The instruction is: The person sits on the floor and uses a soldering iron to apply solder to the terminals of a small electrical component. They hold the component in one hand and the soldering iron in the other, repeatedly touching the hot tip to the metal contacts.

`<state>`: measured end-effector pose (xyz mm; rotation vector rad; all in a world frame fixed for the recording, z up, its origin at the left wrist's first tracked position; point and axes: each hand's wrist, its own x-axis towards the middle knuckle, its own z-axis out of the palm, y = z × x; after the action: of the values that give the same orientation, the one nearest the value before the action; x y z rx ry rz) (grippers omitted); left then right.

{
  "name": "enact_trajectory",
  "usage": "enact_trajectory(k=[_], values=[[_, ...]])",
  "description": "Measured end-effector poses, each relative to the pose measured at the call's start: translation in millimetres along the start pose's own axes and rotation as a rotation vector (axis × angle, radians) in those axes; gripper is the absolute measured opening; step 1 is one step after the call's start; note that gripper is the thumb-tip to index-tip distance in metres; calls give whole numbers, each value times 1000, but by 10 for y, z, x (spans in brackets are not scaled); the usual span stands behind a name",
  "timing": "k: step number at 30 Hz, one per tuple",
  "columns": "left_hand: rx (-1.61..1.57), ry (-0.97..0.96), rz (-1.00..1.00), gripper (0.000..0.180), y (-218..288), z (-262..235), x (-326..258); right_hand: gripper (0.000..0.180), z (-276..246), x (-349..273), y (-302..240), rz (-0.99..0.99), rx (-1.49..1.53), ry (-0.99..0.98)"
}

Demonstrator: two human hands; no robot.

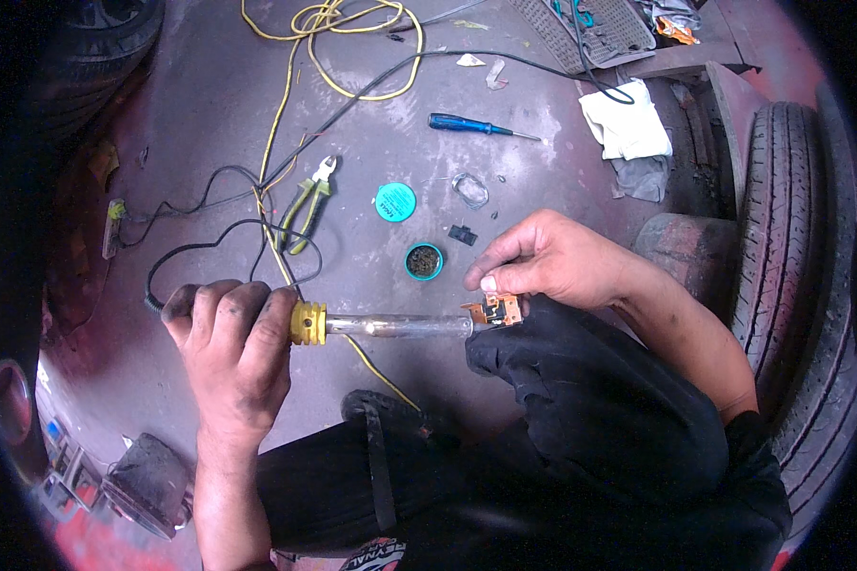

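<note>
My left hand [230, 333] grips the handle of a soldering iron [381, 326] with a yellow collar and a metal barrel. Its tip touches a small orange-brown electrical part [498, 310]. My right hand [543, 262] pinches that part between thumb and fingers and rests it on my raised knee in dark trousers [581, 390]. The iron's black cord [219, 233] loops away across the floor to the left.
On the grey floor lie green-handled pliers [309, 202], an open teal tin [424, 261] with its lid [395, 202], a blue screwdriver [471, 125], yellow wire [343, 38], a white rag [627, 122] and a small black piece [463, 234]. A tyre [795, 247] stands at the right.
</note>
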<state>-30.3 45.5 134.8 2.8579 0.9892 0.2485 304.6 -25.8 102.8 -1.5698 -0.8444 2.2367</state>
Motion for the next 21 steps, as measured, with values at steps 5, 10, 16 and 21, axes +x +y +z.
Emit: enact_trajectory(k=[5,10,16,21], values=[[-1,9,7,41,-6,15,13,26,-5,8,18,-10,-38,15],[-7,12,6,41,3,22,21,26,-12,13,26,-17,-58,23],[-19,40,17,41,-24,22,23,27,-28,42,124,-90,-44,6],[-51,8,-116,39,-14,-91,-117,28,-31,52,138,-109,47,40]])
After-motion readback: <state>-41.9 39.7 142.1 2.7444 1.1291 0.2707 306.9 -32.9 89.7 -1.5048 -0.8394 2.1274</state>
